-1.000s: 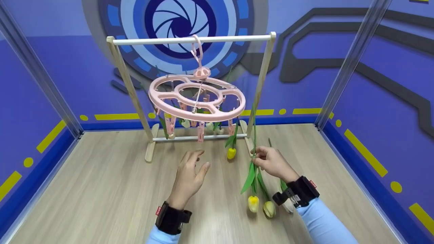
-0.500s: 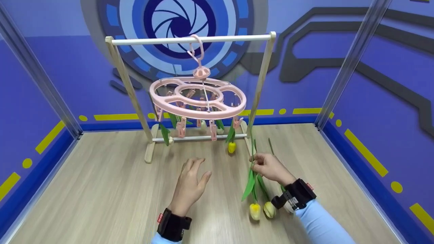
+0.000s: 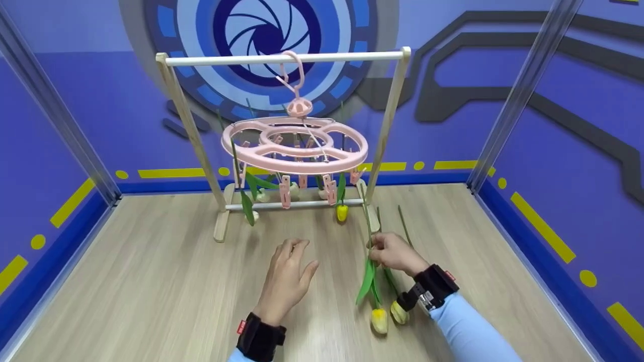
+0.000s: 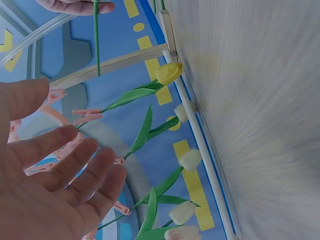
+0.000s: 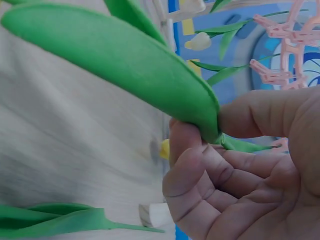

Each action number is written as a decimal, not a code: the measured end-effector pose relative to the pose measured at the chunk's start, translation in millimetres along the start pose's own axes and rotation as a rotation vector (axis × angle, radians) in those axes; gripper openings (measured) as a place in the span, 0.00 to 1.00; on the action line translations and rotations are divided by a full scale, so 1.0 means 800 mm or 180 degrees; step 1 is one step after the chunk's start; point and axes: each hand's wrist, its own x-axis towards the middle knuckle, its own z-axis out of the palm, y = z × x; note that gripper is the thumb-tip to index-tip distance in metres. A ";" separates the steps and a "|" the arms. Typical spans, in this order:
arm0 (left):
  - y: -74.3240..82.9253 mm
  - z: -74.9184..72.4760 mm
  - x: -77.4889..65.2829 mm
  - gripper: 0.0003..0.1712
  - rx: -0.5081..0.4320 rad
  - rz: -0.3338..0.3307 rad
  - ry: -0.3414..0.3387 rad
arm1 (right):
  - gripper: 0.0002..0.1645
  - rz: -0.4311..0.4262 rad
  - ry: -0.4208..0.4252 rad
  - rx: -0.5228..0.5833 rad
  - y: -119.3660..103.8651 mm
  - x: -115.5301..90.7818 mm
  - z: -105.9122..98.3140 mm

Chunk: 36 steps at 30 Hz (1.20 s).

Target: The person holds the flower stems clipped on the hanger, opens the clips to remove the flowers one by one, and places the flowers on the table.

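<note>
My right hand [image 3: 397,253] pinches the stem of an artificial tulip between thumb and fingers. This tulip [image 3: 380,322] has a pale yellow bloom pointing down and its stem end up. In the right wrist view its broad green leaf [image 5: 115,65] crosses in front of the fingertips. My left hand [image 3: 286,279] hovers over the table with fingers spread loosely, holding nothing. Ahead of both hands, a pink clip hanger [image 3: 297,163] hangs from a rack. Clipped to it upside down are a yellow tulip [image 4: 169,73] and several white tulips [image 4: 190,160].
A cream tulip [image 3: 399,312] lies on the wooden table [image 3: 166,291] under the right wrist. Beside it runs another green stem [image 3: 404,224], its bloom hidden by the wrist. The rack's wooden post [image 3: 390,110] stands beyond the right hand. Blue printed walls enclose the table.
The hanger has turned, its front clips shifting right. My right hand has come slightly nearer and left with the tulip. My left hand has drifted slightly nearer and right.
</note>
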 end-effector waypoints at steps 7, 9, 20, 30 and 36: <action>0.001 0.002 -0.001 0.23 -0.0026 0.0004 -0.0036 | 0.01 0.0443 -0.0012 -0.0190 0.001 0.012 0.010; 0.001 0.002 -0.001 0.24 -0.0033 -0.0018 -0.0051 | 0.02 0.0541 -0.0014 -0.0220 0.001 0.015 0.012; 0.003 0.005 -0.004 0.24 -0.0064 -0.0041 -0.0080 | 0.08 0.0856 -0.0123 -0.0445 0.011 0.030 0.022; 0.005 0.010 -0.005 0.24 0.0014 -0.0012 -0.0159 | 0.08 0.0888 -0.0179 -0.0638 0.018 0.035 0.030; 0.007 0.012 -0.006 0.25 0.0013 -0.0026 -0.0188 | 0.05 0.0926 -0.0218 -0.0797 0.018 0.039 0.034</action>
